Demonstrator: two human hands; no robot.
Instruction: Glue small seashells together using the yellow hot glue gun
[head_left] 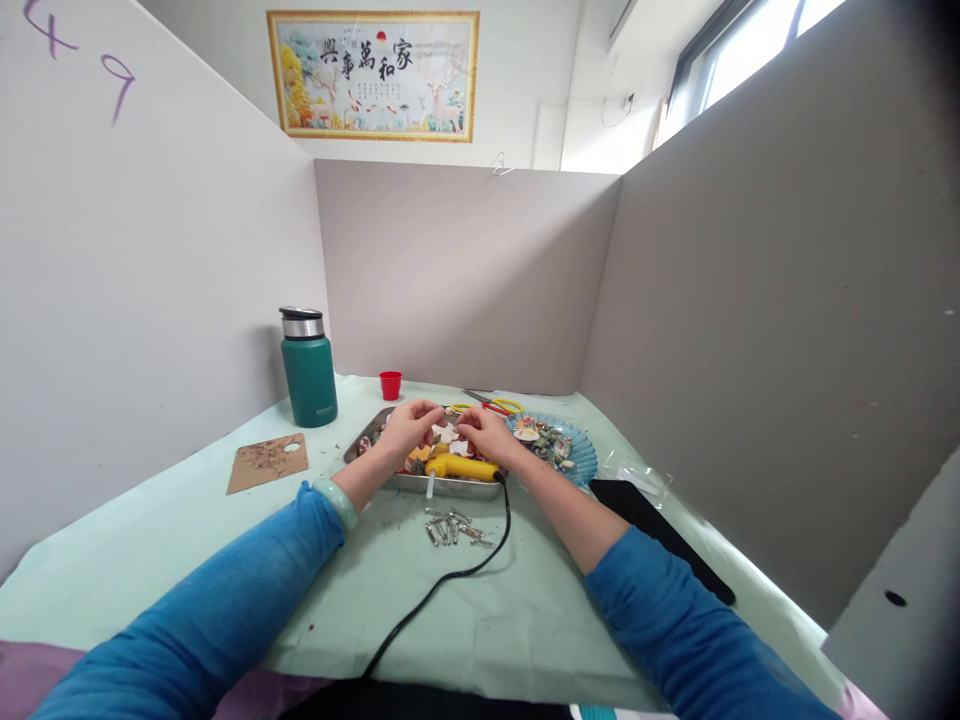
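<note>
My left hand (411,428) and my right hand (489,437) hover close together over a metal tray (450,487), fingertips pinched. Whatever they hold, if anything, is too small to make out. Inside the tray lie shell-like pieces in white, orange and brown, partly hidden by my hands. A yellow glue gun (466,468) rests across the tray's near edge, its pale glue stick or tip pointing down at the left. Its black cord (442,580) runs toward me over the table. In front of the tray is a small pile of silver metal hair clips (452,528).
Right of the tray stands a blue plate (586,455) of small decorative pieces, with scissors (504,406) behind. A black strip (660,535) and clear plastic (637,478) lie farther right. At left are a green bottle (309,375), a red cup (390,386) and a cardboard piece (262,465). Grey partitions (465,280) enclose the table.
</note>
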